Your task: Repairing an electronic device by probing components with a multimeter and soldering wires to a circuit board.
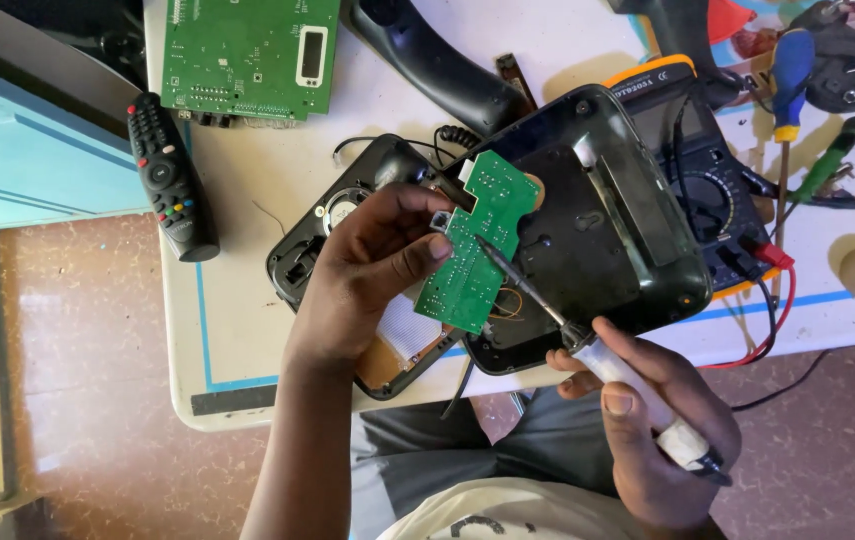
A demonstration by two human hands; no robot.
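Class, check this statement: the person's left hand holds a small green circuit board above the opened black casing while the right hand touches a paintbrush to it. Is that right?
Not quite. The head view shows the right hand holding a soldering iron, not a paintbrush, with its tip on the board. The rest stands: the left hand holds the small green circuit board above the opened black casing.
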